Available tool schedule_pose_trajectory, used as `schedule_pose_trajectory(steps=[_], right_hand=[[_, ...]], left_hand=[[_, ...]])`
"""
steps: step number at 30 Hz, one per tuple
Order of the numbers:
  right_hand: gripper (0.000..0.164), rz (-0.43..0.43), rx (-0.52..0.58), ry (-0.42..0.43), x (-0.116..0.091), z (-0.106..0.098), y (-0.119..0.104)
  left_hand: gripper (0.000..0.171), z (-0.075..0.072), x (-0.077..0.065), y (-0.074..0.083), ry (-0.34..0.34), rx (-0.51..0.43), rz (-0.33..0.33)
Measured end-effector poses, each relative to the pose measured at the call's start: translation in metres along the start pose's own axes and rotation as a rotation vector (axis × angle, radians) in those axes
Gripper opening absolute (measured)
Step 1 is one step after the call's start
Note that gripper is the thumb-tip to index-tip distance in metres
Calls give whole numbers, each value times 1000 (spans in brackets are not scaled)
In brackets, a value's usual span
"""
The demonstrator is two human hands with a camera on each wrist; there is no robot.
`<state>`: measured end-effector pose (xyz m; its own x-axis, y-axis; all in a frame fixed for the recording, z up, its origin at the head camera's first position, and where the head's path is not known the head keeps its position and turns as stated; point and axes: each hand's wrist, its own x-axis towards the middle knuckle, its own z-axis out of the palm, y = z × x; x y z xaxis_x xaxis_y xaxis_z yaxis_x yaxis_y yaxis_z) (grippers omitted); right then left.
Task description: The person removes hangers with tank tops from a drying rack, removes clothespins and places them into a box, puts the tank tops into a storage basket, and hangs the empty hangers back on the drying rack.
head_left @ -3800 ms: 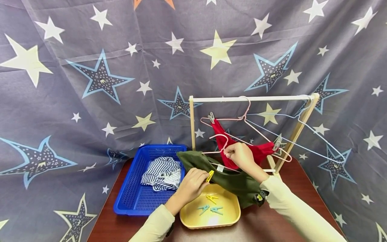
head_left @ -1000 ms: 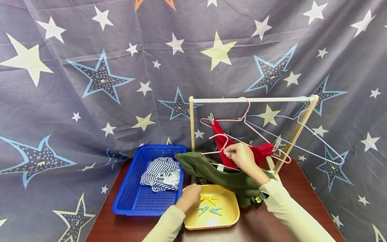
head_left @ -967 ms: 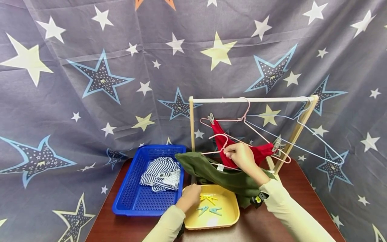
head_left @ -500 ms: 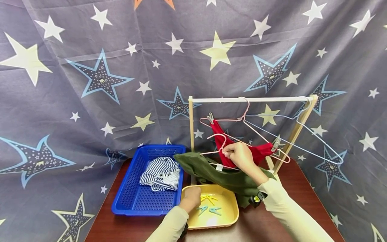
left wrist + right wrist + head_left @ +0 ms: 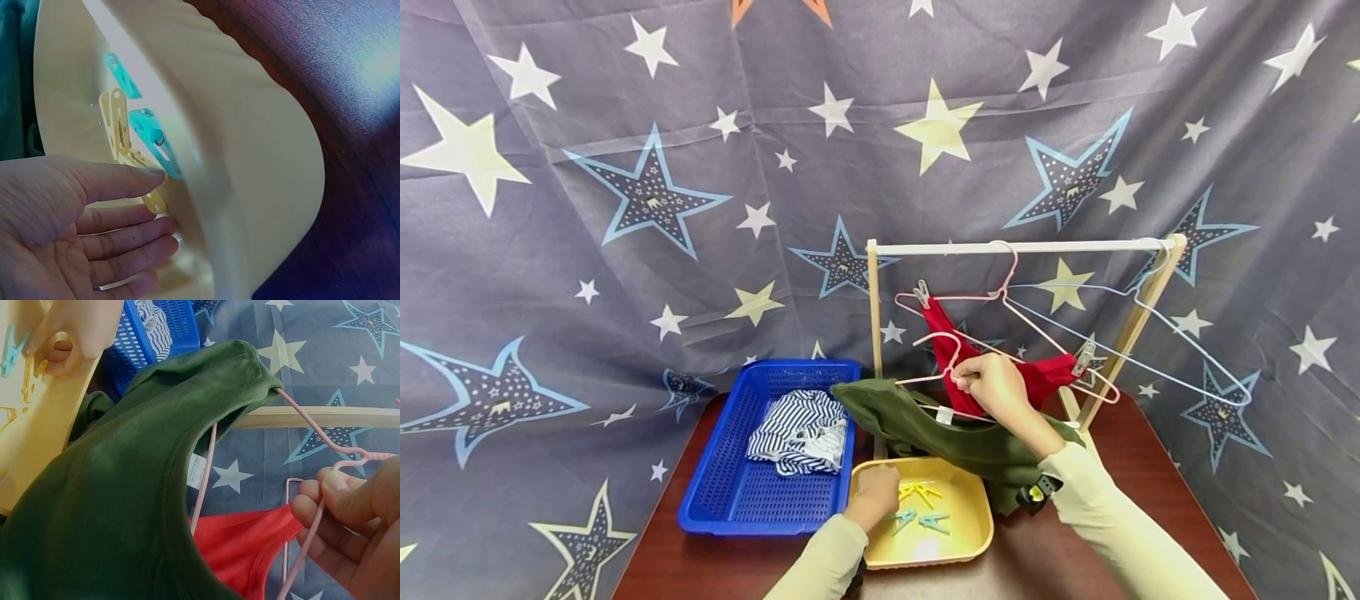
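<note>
My left hand (image 5: 876, 490) is down in the yellow tray (image 5: 986, 533). In the left wrist view its thumb crosses a yellow clothespin (image 5: 154, 203), whose end shows between thumb and index finger; the other fingers extend loosely. Another yellow clothespin (image 5: 117, 122) and two blue clothespins (image 5: 150, 134) lie close by. My right hand (image 5: 359, 519) pinches a pink hanger (image 5: 315, 425) just below its hook. A dark green garment (image 5: 119, 481) with a white tag hangs on this hanger, its left shoulder over one arm, its body beside the tray.
Behind stands a wooden rack (image 5: 876, 308) with a white bar (image 5: 947, 248). A red garment (image 5: 1045, 377) is clipped to a pink hanger there, and a blue hanger (image 5: 1195, 333) hangs at right. A blue basket (image 5: 700, 500) with a striped garment (image 5: 797, 425) sits at left.
My left hand has come down from the green garment into the tray with the yellow clothespin, then stayed nearly still. My right hand keeps holding the hanger in about the same place.
</note>
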<state>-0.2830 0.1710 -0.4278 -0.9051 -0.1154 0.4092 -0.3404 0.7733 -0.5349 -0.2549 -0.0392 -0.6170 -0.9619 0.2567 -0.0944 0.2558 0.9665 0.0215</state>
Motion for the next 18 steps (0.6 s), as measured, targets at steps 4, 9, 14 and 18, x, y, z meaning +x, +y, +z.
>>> schedule_pose_trajectory(steps=[4,9,14,18], right_hand=[[10,-2,-1,0,0,0,0],[9,9,-2,-5,0,2,0],[10,12,-1,-8,-1,4,2],[9,12,3,-13,-1,6,2]], left_hand=[[24,-4,-2,-2,-6,-2,13],[30,-22,-9,-4,99,-35,102],[20,-47,-14,-5,342,-131,208],[20,-68,-14,-7,570,-238,217]])
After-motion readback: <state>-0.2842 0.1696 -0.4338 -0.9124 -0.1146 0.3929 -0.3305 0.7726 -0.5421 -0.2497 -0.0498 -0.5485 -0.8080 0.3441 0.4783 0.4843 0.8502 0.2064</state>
